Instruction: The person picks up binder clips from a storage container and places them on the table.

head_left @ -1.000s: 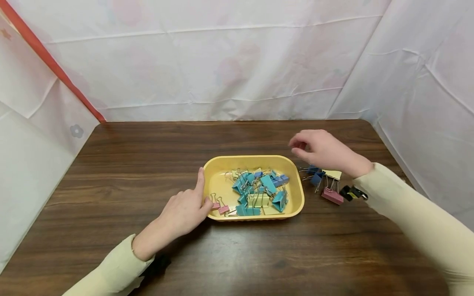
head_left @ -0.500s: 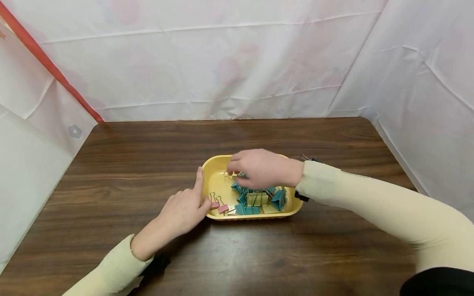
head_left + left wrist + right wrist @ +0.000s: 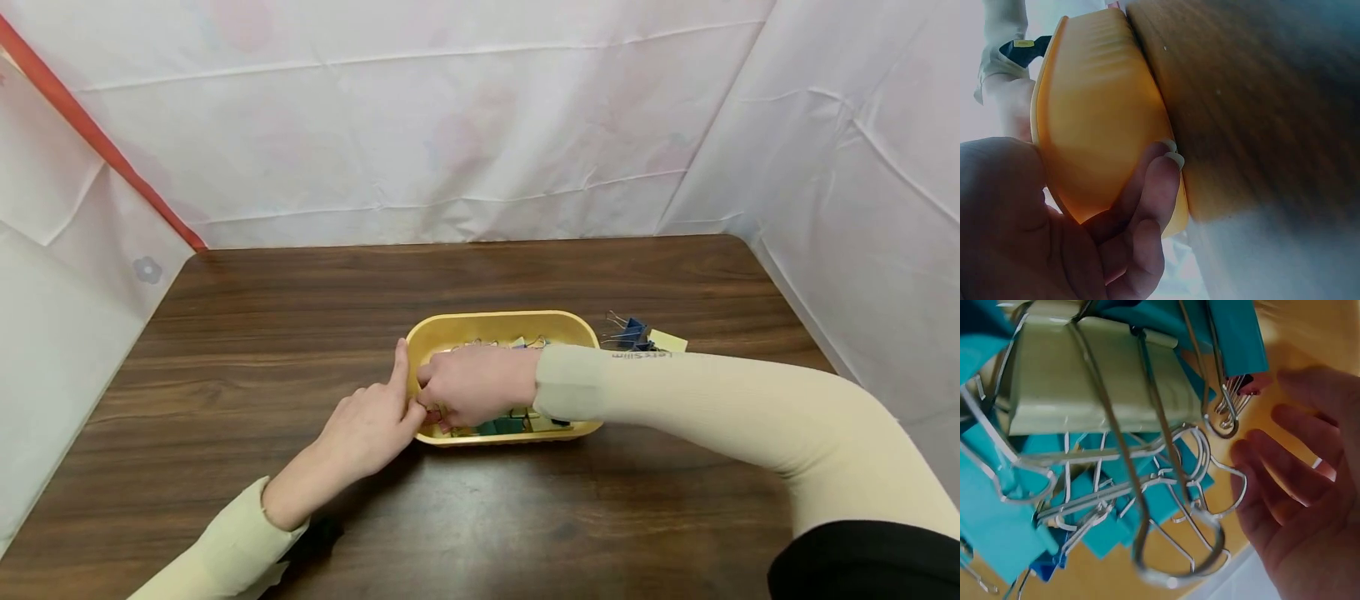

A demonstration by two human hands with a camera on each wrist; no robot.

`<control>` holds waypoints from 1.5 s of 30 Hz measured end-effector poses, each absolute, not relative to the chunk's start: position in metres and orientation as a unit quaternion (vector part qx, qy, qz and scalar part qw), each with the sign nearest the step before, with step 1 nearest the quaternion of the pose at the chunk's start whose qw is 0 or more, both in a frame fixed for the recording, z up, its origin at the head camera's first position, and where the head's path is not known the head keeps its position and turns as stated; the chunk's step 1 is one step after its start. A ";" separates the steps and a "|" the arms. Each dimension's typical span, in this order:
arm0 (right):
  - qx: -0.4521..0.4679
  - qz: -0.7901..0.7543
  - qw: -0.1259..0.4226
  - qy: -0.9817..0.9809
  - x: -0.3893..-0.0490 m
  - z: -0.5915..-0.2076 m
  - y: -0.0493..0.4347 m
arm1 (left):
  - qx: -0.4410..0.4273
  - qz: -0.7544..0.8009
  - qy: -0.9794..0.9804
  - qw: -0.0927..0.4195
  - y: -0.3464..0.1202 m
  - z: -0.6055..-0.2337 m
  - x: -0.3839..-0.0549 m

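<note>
A yellow plastic tray (image 3: 502, 325) full of binder clips stands on the dark wooden table. My left hand (image 3: 367, 429) grips its left end, the fingers curled against the outer wall and the thumb over the rim. My right hand (image 3: 480, 383) reaches inside, its loosely bent fingers at the left end. In the right wrist view its thumb is close to a pink binder clip (image 3: 1259, 382), and no clip shows between the fingers. Beside that hand lie a pale yellow binder clip (image 3: 1104, 375) and teal binder clips (image 3: 997, 506). In the head view the hand covers much of the pile.
Right of the tray, blue binder clips (image 3: 633, 333) and a pale yellow binder clip (image 3: 667, 342) lie on the table (image 3: 315, 300), partly behind the right sleeve (image 3: 675, 392). A pale curtain (image 3: 450, 125) hangs along the back and sides.
My right hand has swung left from above the loose clips beside the tray, over the pile, and down to the tray's left end. The left hand keeps its place on the tray.
</note>
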State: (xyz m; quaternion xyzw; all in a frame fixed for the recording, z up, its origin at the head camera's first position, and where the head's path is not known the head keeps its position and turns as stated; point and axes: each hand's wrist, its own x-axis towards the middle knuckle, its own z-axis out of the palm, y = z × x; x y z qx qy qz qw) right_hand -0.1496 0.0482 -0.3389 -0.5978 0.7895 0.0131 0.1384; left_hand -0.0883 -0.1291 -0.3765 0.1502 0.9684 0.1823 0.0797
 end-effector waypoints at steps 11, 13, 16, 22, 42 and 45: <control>-0.572 0.052 0.142 0.806 -0.147 -0.352 0.041 | 0.148 0.167 0.972 0.070 -0.128 -0.376 -0.088; -0.565 0.056 0.134 0.812 -0.147 -0.353 0.040 | 0.147 0.167 0.972 0.070 -0.128 -0.376 -0.088; -0.556 0.062 0.118 0.821 -0.148 -0.356 0.039 | 0.146 0.166 0.973 0.070 -0.128 -0.376 -0.089; -0.545 0.076 0.097 0.830 -0.149 -0.357 0.037 | 0.152 0.170 0.972 0.063 -0.127 -0.376 -0.089; -0.496 -0.075 0.012 0.865 -0.161 -0.295 0.126 | 0.147 0.168 0.972 0.068 -0.125 -0.375 -0.088; -0.466 -0.089 0.004 0.880 -0.163 -0.294 0.158 | 0.145 0.166 0.973 0.068 -0.124 -0.375 -0.088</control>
